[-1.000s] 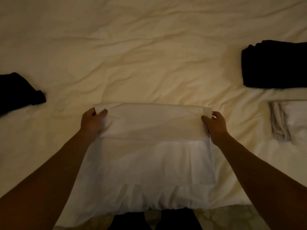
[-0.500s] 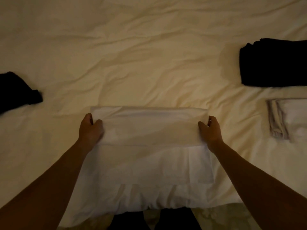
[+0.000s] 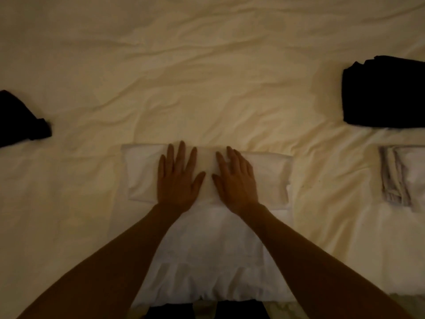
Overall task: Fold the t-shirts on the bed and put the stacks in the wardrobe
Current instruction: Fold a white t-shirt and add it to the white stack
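Flat hands [image 3: 207, 180] on folded white t-shirt [image 3: 142, 173]

Under the flat fingers [image 3: 181, 155] lies a folded white t-shirt of thin matt cloth [image 3: 271, 171], smooth with faint creases. Beyond the fingertips, the cream cotton bed sheet [image 3: 207, 77] is matt and rumpled. Right of the fingers sits a folded stack of black cloth [image 3: 386, 93], dull and soft.

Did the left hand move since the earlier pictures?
Yes. The left hand went inward from the white t-shirt's left edge to its middle, beside the right hand.
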Tool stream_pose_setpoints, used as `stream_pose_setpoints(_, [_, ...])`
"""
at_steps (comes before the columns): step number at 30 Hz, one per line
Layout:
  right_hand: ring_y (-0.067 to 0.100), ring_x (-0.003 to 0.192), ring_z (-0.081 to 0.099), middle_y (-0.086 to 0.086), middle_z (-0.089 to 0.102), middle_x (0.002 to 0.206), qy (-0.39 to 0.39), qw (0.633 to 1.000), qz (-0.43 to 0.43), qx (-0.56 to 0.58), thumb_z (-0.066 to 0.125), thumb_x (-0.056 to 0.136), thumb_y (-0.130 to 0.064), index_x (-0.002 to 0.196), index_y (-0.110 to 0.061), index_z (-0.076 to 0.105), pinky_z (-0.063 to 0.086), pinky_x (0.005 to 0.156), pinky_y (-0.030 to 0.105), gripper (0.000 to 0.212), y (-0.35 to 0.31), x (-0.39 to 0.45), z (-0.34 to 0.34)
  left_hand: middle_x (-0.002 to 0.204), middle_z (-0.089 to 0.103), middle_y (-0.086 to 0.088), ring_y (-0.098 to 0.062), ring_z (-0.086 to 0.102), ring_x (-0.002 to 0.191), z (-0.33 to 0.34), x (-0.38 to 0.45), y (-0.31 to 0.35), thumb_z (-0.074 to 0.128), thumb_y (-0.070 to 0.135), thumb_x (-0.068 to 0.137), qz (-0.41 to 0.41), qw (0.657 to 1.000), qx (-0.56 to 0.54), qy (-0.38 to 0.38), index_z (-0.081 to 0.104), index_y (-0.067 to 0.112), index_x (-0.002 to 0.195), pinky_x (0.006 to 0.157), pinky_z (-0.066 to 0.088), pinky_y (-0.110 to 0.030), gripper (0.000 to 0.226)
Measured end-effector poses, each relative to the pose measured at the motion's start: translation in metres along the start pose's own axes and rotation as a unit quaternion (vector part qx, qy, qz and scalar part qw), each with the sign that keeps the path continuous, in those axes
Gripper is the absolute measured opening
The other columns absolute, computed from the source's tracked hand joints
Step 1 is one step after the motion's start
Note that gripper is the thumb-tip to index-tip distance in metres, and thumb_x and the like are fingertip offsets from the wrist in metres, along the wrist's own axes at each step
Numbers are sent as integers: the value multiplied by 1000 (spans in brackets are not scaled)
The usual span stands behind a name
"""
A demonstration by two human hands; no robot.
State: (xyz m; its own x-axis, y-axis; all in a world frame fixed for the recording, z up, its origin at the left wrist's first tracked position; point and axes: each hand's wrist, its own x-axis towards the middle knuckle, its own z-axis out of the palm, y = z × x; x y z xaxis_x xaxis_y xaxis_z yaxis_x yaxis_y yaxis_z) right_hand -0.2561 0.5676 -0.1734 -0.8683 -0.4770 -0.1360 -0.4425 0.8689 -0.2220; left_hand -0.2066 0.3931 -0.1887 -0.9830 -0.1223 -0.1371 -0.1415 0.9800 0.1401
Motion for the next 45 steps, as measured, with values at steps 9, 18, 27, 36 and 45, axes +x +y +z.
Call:
stream_pose_setpoints(9, [36,142,27,14,26,158,-10,956,291,40,33,98,-60,154,-18,23,27,112,51,71,91,-23,-11,157,28,-20,-45,30,139,-15,-11,-89,41,55,97,-262,962,-73,17,26,15,155,105,31,-58,72])
stream_pose_setpoints(18, [29,102,62,13,64,115,-22,799,427,423,70,89,-36,122,-4,57,54,89,45,48,113,-23,-42,104,70,-13,-27,65,86,-59,15,-115,74,35,87,-400,790,-453,-105,66,11,110,74,51,-33,34])
stream_pose_setpoints(27, [19,83,60,5,63,94,3,767,392,507,62,93,-10,104,-9,60,51,72,29,11,115,-15,-85,87,62,-10,-21,56,68,-83,17,-121,64,9,93,-351,775,-519,-84,65,16,89,56,39,-27,8])
stream_pose_setpoints(36, [31,105,63,15,66,106,48,760,367,534,67,90,-11,100,-14,63,52,97,49,11,102,-59,-109,104,65,-9,-23,60,92,-106,-10,-123,64,3,90,-300,773,-556,-50,66,9,120,81,46,-33,31])
stream_pose_setpoints(45, [17,110,60,-2,68,115,63,728,373,572,66,91,-16,108,-27,66,46,97,42,20,66,-153,-114,101,70,-2,-23,61,101,-107,-99,-120,63,2,92,-259,794,-549,-27,69,14,103,88,46,-31,18])
